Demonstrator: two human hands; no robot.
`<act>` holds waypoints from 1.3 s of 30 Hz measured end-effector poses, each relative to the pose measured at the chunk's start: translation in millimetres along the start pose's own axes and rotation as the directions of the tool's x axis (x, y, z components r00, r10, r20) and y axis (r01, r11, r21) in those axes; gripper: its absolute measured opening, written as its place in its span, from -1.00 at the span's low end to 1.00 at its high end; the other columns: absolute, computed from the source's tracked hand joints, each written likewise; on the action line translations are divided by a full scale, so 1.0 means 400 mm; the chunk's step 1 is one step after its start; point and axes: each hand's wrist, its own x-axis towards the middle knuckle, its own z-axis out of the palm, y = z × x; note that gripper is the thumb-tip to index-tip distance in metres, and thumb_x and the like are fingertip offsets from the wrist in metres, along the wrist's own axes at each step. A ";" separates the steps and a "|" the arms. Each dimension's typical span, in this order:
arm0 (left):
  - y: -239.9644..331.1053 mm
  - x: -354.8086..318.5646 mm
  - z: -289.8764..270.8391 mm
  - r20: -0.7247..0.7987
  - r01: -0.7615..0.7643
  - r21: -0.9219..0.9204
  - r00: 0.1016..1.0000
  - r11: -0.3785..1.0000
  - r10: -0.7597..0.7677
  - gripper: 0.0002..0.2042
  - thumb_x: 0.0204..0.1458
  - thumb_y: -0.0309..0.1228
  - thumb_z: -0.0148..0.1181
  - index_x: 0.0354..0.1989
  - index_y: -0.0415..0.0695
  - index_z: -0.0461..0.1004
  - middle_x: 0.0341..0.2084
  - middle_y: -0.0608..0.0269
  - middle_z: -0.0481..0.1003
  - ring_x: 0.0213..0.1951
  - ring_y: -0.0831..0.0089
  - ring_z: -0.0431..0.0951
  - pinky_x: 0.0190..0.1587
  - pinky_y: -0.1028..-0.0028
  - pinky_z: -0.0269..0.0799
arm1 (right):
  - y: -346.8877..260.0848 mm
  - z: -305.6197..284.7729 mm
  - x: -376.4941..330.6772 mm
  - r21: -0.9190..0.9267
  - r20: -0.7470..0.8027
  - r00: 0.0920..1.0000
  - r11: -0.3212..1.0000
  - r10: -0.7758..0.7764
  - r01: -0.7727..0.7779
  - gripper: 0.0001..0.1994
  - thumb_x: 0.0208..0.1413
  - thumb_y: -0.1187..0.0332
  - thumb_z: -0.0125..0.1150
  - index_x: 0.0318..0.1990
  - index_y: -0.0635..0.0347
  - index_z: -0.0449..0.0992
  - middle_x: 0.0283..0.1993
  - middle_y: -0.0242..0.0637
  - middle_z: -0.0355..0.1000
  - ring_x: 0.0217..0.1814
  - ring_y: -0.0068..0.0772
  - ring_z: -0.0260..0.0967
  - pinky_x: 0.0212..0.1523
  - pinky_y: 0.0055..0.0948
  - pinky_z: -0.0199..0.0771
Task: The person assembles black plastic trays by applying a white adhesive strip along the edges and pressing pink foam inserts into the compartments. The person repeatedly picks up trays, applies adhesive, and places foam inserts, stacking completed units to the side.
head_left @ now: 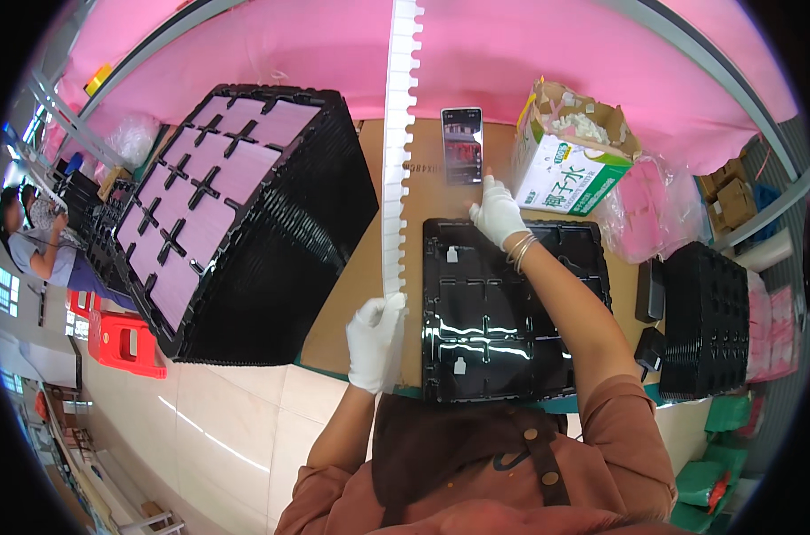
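Observation:
My left hand, in a white glove, is closed on the lower end of a long white strip with notches along its right edge. The strip runs away from me, up past the far side of the table. My right hand, gloved with bare fingertips, has its fingers stretched toward the lower right corner of a phone; I cannot tell if they touch it. Under my right forearm lies a black plastic tray with molded compartments and two small white pieces on it, one near its far left, one near its front left.
A tall stack of black trays with pink sheets stands at left. An open carton holding small white pieces is at the back right. More stacked black trays stand at right. Red plastic stools and two people are at far left.

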 end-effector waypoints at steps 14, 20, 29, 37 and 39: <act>0.019 0.006 0.019 -0.006 0.066 -0.072 0.998 0.995 -0.067 -0.85 0.19 -0.39 0.22 -0.31 -0.24 0.57 -0.44 0.36 0.56 -0.40 0.72 0.46 -0.31 0.67 0.34 | -0.048 0.003 0.007 -0.202 0.026 0.999 0.979 -0.025 0.029 -0.17 0.06 -0.04 0.24 0.36 0.35 0.13 -0.01 -0.01 0.40 0.00 0.00 0.41 -0.05 -0.15 0.48; 0.003 0.013 0.018 -0.023 0.056 -0.064 0.998 0.996 -0.058 -0.85 0.19 -0.39 0.22 -0.33 -0.23 0.57 -0.47 0.38 0.54 -0.45 0.74 0.42 -0.38 0.68 0.30 | -0.012 0.028 0.024 -0.027 -0.041 0.996 0.996 0.079 -0.081 -0.26 0.04 0.09 0.30 0.32 0.27 0.20 0.03 0.05 0.40 0.05 0.08 0.41 0.03 -0.11 0.46; -0.009 0.012 0.012 -0.025 0.076 -0.110 0.997 0.991 -0.080 -0.83 0.16 -0.37 0.26 -0.30 -0.26 0.58 -0.47 0.35 0.56 -0.42 0.68 0.46 -0.33 0.63 0.36 | 0.027 0.018 0.135 0.284 0.176 0.941 0.900 0.290 -0.331 -0.37 -0.06 0.12 0.44 0.10 0.30 0.36 0.07 0.13 0.45 0.12 0.11 0.43 0.12 -0.18 0.44; -0.012 0.010 0.022 -0.023 0.064 -0.107 0.998 0.992 -0.067 -0.85 0.16 -0.38 0.25 -0.33 -0.23 0.57 -0.49 0.37 0.54 -0.45 0.70 0.43 -0.36 0.64 0.33 | 0.045 0.021 0.155 0.311 0.234 0.946 0.905 0.224 -0.291 -0.47 -0.08 0.16 0.44 -0.01 0.31 0.48 -0.01 0.10 0.51 0.10 0.09 0.45 0.10 -0.16 0.43; -0.005 0.008 0.025 -0.022 0.070 -0.109 0.997 0.992 -0.073 -0.85 0.16 -0.38 0.25 -0.36 -0.22 0.56 -0.49 0.38 0.54 -0.46 0.70 0.42 -0.37 0.64 0.31 | 0.042 0.016 0.153 0.292 0.235 0.947 0.913 0.220 -0.285 -0.48 -0.08 0.15 0.44 -0.01 0.31 0.49 0.00 0.10 0.50 0.10 0.09 0.45 0.11 -0.17 0.43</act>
